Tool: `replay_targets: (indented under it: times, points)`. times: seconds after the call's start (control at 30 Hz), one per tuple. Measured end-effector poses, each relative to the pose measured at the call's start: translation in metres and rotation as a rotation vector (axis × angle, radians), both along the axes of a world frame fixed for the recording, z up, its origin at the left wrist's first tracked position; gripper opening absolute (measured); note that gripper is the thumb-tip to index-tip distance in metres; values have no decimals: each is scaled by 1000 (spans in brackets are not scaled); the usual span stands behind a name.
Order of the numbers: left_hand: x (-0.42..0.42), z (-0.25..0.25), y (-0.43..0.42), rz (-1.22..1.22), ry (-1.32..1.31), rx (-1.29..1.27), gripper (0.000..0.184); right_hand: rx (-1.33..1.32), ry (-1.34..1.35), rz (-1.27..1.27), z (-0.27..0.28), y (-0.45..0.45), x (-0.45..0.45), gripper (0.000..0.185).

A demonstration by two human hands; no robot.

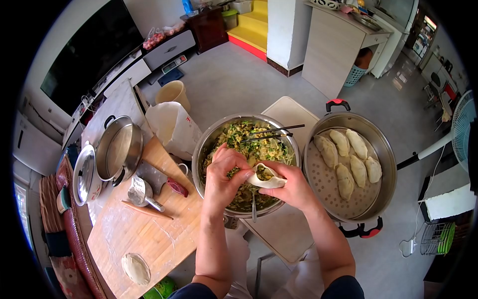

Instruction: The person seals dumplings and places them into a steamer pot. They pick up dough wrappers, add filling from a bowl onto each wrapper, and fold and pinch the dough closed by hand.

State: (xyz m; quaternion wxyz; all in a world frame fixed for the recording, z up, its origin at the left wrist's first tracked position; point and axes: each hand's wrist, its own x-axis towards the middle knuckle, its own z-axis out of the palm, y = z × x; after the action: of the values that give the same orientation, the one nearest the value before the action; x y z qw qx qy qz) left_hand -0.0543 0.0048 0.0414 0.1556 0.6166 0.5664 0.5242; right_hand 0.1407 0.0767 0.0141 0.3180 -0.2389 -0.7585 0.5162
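Over the steel bowl (205, 133) of chopped green and yellow filling, a half-folded dumpling (263, 181) shows filling in its open top. My right hand (295, 187) grips it from the right, thumb below and fingers behind. My left hand (225, 172) is closed, its thumb and fingertips at the dumpling's left edge. Dark chopsticks (271, 136) and a metal spoon (254, 207) rest in the bowl. To the right, a steamer pot (391, 172) holds several finished dumplings (344, 182) on a perforated liner.
A wooden board (184, 234) on the left carries a flat dough wrapper (136, 269), a rolling pin (147, 210), a metal scoop (140, 191) and a cleaver (152, 175). Behind are an empty pan (119, 149), a lid (85, 174) and a white bag (172, 127). A fan (463, 132) stands right.
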Motion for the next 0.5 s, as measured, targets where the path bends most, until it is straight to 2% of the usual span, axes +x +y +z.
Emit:
replay_targets:
  times: [0.1, 0.2, 0.3, 0.5]
  points:
    - [-1, -1, 0, -23, 12, -10, 25, 9, 13, -20, 2, -1, 0, 63]
    - [-2, 11, -6, -149, -201, -44, 33, 16, 26, -35, 1, 0, 1, 62]
    - [-1, 9, -3, -168, -103, -35, 45, 22, 33, -23, 2, 0, -1, 61]
    - [-4, -6, -1, -166, -161, -31, 44, 51, 28, -12, 3, -2, -2, 58]
